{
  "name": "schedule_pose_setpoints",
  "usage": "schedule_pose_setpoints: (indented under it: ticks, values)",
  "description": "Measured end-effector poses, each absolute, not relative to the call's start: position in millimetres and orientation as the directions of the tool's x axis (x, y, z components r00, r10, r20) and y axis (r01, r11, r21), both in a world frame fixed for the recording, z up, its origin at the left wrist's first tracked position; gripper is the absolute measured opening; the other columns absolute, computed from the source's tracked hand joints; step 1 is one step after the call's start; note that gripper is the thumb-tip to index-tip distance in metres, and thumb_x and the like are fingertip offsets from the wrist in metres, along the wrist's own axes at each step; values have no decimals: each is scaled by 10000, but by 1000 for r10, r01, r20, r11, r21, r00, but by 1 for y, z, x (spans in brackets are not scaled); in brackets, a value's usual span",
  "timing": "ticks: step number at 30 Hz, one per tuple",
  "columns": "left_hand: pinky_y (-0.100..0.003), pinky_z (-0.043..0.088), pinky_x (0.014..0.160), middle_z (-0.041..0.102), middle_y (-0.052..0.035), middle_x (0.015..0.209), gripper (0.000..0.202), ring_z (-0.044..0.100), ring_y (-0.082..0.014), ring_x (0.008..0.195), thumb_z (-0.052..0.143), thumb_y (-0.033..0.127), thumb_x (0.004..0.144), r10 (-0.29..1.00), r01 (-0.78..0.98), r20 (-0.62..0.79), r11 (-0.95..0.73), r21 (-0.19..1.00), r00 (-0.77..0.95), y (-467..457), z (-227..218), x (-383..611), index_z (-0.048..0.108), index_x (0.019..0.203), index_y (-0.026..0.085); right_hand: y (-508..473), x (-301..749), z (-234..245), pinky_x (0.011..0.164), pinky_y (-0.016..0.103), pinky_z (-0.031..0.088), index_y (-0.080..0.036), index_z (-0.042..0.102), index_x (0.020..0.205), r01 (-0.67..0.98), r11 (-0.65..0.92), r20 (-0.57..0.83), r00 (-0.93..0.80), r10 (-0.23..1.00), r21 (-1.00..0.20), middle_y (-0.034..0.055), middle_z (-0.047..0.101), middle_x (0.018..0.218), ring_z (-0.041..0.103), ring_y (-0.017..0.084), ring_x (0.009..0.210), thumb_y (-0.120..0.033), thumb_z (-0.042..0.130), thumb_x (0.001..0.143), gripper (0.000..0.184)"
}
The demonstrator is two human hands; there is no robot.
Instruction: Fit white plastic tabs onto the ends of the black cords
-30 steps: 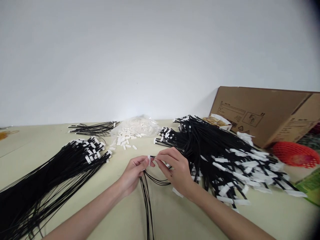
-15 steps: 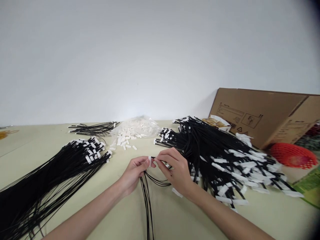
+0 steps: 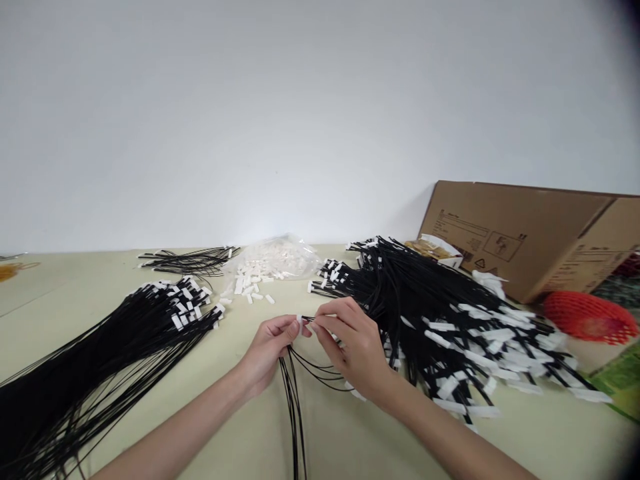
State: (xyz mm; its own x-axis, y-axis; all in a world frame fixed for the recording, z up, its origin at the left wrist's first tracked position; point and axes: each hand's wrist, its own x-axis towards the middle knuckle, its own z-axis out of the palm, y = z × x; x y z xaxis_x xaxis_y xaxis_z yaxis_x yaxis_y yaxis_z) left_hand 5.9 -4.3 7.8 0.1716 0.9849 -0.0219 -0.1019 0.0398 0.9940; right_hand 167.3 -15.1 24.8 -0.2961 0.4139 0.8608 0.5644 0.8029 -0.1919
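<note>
My left hand [image 3: 266, 349] pinches a small white connector [image 3: 299, 320] between thumb and forefinger. My right hand [image 3: 353, 343] meets it from the right, its fingertips pinched on the end of a thin black wire [image 3: 320, 368] at that connector. Several black wires [image 3: 295, 413] hang from under my hands toward me across the table. Just right of my hands sprawls a big pile of black wires with white tags [image 3: 440, 313]. A bundle of black wires with white ends [image 3: 105, 360] stretches away to the left.
A clear bag of loose white connectors [image 3: 273, 257] lies behind my hands, with a small bunch of black wires [image 3: 187, 260] to its left. A cardboard box [image 3: 535, 230] lies at the right by the wall, with a red foam net [image 3: 590, 317] beside it. The table [image 3: 240, 427] is pale green.
My hands have stayed together at the white connector; the right hand's fingers have shifted slightly. The view has dipped a little.
</note>
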Motion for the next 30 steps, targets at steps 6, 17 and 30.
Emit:
schedule_pose_setpoints:
  ticks: [6, 17, 30]
  values:
    - [-246, 128, 474, 565, -11, 672, 295, 274, -85, 520, 625, 453, 674, 980, -88, -3, 21, 996, 199, -4, 7, 5, 666, 709, 163, -13, 167, 23, 644, 268, 430, -199, 571, 753, 561, 805, 859, -298, 416, -195, 32, 581, 823, 500, 140, 764, -102, 496, 803, 132]
    - [-244, 130, 469, 567, -19, 671, 286, 254, -77, 512, 623, 433, 686, 978, -81, 11, 6, 997, 207, -4, 7, 6, 657, 680, 150, -13, 169, 25, 635, 267, 417, -188, 571, 752, 579, 806, 853, -352, 384, -124, 29, 596, 825, 486, 143, 763, -98, 504, 810, 127]
    - [-215, 238, 504, 627, -41, 704, 284, 424, -106, 579, 632, 411, 687, 976, -59, 33, -21, 998, 217, -2, 6, 5, 676, 736, 135, -11, 170, 24, 631, 249, 398, -169, 564, 723, 605, 794, 838, -400, 371, -63, 21, 593, 804, 470, 131, 748, -106, 507, 819, 128]
